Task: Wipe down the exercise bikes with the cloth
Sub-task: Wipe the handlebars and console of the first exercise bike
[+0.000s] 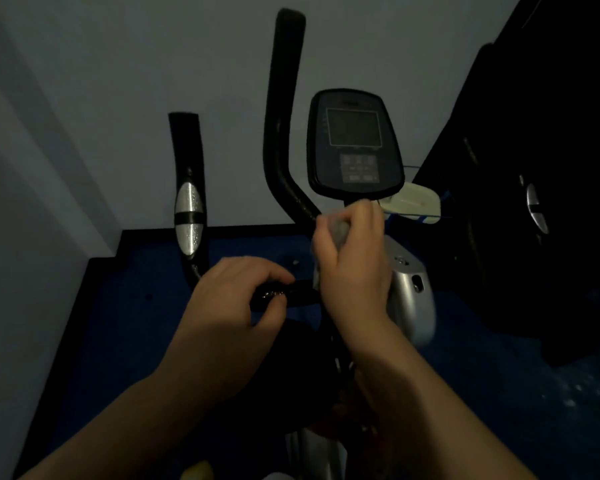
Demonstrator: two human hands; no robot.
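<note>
Hands on the bike bar, cloth in the right one

Bike (409, 296) stands in a dim room, close to a pale wall (118, 81), on a blue floor (118, 323). Its console (355, 143) with a grey screen is in the upper middle of the view, tilted toward the person. Two black handlebar arms rise on the left of the console: a tall one (281, 116) and a shorter one (187, 188) that has a silver grip plate.

The left hand (229, 306) is on the low black crossbar (291, 294); its thumb and fingers are curled round the bar and hold it. The right hand (352, 258) is just below the console, closed into a fist round a pale cloth (338, 230). The cloth shows between the fingers and a little hangs down at the left side of the hand. The picture is blurred there, so I cannot tell if the cloth touches the bar.

Behind the right hand a white object (413, 202) lies just beside the console. A second dark machine (520, 202) stands at the right, partly cut by the edge.
</note>
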